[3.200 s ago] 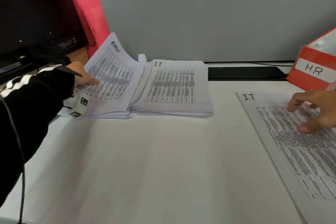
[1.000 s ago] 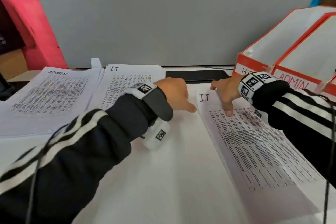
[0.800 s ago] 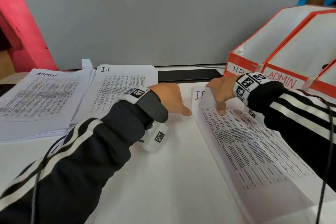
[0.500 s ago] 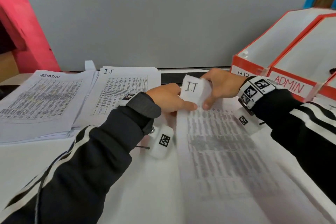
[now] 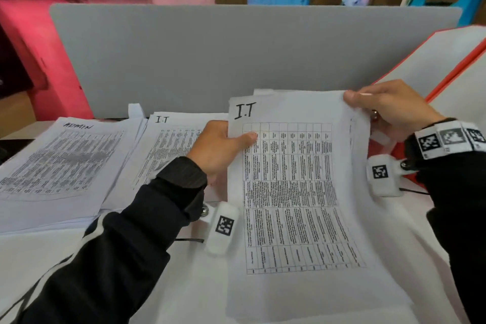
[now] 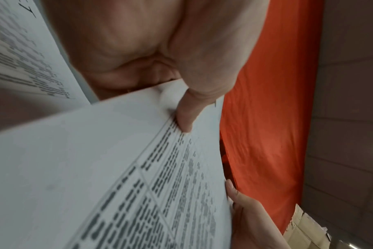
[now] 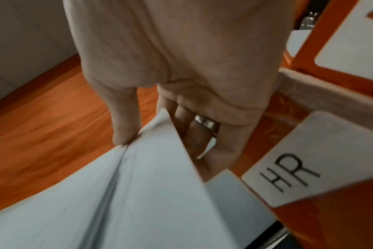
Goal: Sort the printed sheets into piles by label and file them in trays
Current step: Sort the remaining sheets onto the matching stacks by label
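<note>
Sheets marked I.T (image 5: 294,192) are held lifted off the table (image 5: 200,294), long axis running from the person toward the far edge, pinched at the upper left by the left hand (image 5: 221,150) and at the upper right by the right hand (image 5: 386,110). The sorted I.T pile (image 5: 168,139) lies just left, nearer the left hand. The HR tray (image 7: 287,171) label is hidden in the head view; sheet count cannot be told.

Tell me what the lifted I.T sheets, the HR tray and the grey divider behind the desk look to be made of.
I.T sheets: thin matte white paper, printed; they bend and sag between the left hand and right hand.
HR tray: probably card or board covered in orange paper, since the surface looks wrinkled; its label is white.
Grey divider: matte, even grey, maybe felt or fabric-covered; not certain.
</note>
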